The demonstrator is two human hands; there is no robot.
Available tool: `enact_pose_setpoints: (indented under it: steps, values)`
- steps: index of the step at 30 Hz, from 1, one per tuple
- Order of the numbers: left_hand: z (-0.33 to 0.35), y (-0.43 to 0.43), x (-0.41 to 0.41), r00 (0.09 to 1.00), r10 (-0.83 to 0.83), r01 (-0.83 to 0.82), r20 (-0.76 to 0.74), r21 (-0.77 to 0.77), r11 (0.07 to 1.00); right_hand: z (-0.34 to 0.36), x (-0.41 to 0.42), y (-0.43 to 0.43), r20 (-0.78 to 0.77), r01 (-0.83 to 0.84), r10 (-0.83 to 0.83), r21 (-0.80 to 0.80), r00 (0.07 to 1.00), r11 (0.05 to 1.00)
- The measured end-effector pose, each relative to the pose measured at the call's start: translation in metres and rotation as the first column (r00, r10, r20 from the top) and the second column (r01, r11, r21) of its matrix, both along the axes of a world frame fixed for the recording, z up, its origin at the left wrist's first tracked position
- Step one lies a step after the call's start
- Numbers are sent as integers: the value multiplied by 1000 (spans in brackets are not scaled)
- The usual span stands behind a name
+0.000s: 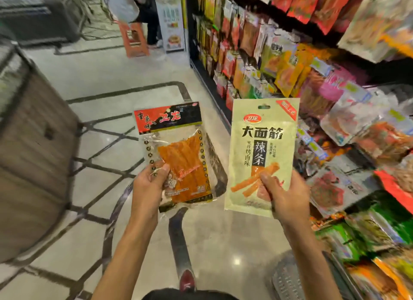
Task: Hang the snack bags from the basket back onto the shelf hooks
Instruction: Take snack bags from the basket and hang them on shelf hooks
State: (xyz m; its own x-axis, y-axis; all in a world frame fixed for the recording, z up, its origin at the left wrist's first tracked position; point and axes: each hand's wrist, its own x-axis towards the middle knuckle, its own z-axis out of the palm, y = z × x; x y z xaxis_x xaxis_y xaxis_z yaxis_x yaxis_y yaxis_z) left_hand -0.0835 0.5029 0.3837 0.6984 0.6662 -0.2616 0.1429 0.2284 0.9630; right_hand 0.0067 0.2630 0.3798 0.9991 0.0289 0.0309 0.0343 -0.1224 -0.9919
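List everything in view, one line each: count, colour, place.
clear snack bag: one, black-and-red top, orange strips, left of centre
green snack bag: one, pale green, right of centre
hanging snack bags: many, mixed colours, along the right side
basket: one, grey, bottom right
stool: one, orange, top, far down the aisle
seated person: one, light top, by the stool
cabinet: one, brown, left edge
left hand: one, holds the clear snack bag low down
right hand: one, holds the green snack bag low down

Red-black-topped clear bag (176, 152), pale green bag (261, 147), cream floor (125, 76) dark-lined.
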Motion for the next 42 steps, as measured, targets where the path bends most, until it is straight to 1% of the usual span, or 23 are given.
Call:
enact_pose_setpoints:
  steps: [4, 7, 9, 13, 18, 25, 33, 37, 42]
  values:
    - [8, 61, 24, 1000, 20, -20, 11, 17, 1000, 4, 26, 62, 25, -13, 13, -6, 1000, 1000]
    - [13, 98, 49, 1000, -2, 1, 9, 62, 998, 10, 48, 97, -34, -33, 35, 35, 999, 999]
    - [14, 121, 71, 1000, -17, 15, 19, 65, 998, 8, 67, 117, -62, -36, 38, 34, 997, 999]
    - [11, 161, 128, 998, -63, 62, 19, 55, 997, -1, 114, 154, -71, 15, -13, 33, 997, 999]
    - [8, 211, 229, 993, -122, 121, 9, 69, 990, -3, 194, 194, -67, 92, -88, 61, 994, 994]
    - [26, 272, 383, 975, -212, 206, 72, 77, 975, 21, 326, 243, -4, 176, -176, 66, 984, 982]
    - [26, 341, 519, 953, -295, 285, 73, 118, 951, 35, 438, 308, 47, 229, -230, 22, 972, 973]
    - [20, 379, 592, 945, -317, 308, 74, 115, 944, 30, 495, 344, 29, 271, -272, 38, 962, 962]
    - [21, 428, 695, 911, -403, 392, 82, 128, 911, 31, 578, 398, 24, 329, -331, 61, 943, 942]
